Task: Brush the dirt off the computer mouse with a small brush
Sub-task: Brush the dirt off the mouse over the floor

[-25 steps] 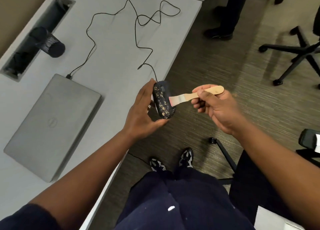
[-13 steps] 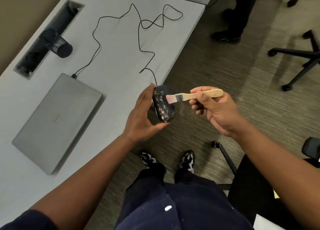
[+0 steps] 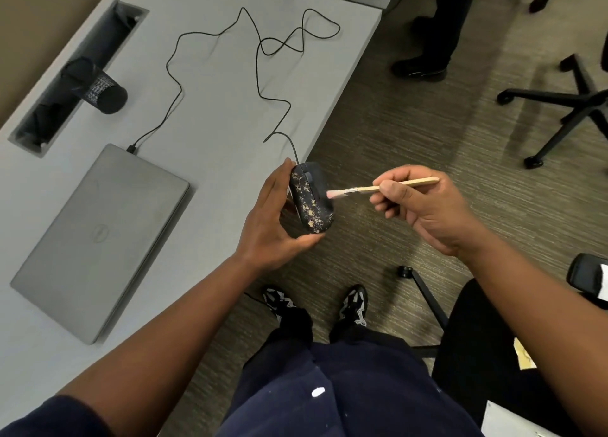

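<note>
The brushing looks barely under way: the computer mouse (image 3: 312,199) is still heavily speckled with tan, crumbly dirt along most of its black back, thickest down the middle and toward its near end, so nearly all the cleaning appears to be left. The left hand (image 3: 273,219) holds the mouse up in the air just past the edge of the grey surface (image 3: 210,114), its grip clamped on the body with the thumb under the near end and the fingers along the far side. The right hand's (image 3: 424,209) grip is pinched on the wooden handle of the small brush (image 3: 378,188), whose pinkish bristles touch or sit just beside the right flank of the mouse; contact cannot be told for sure. The mouse's thin black cable (image 3: 263,74) trails in loops back across the surface.
</note>
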Motion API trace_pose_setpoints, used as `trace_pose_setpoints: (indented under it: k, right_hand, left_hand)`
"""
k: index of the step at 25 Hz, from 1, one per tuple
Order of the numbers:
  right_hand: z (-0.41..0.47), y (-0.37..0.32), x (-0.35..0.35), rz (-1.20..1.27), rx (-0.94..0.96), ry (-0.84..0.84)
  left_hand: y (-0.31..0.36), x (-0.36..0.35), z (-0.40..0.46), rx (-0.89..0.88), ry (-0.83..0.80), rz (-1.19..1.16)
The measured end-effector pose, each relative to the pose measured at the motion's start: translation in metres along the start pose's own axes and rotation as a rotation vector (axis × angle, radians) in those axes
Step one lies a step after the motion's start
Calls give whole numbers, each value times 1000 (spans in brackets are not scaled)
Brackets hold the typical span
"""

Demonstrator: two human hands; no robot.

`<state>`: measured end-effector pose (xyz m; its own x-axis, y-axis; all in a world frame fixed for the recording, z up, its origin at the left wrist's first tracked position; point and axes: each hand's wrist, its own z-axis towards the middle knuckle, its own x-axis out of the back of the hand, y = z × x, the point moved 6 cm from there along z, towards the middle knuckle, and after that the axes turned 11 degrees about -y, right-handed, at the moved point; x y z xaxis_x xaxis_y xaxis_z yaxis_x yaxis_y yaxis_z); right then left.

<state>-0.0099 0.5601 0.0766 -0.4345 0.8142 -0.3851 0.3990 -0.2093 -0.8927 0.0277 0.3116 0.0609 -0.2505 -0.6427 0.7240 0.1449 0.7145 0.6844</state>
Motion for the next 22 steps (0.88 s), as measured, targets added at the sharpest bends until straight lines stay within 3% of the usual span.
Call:
trace_pose_setpoints:
  k: [11, 18, 22]
  right_hand:
    - [-12, 15, 1, -244, -66, -17]
    - [-14, 3, 5, -40, 55, 58]
    - [-13, 4, 3, -74, 14, 60]
  left_hand:
    - [5, 8, 11, -7, 61, -41]
    - [5, 0, 12, -3, 21, -40]
    - [7, -2, 9, 2, 21, -32]
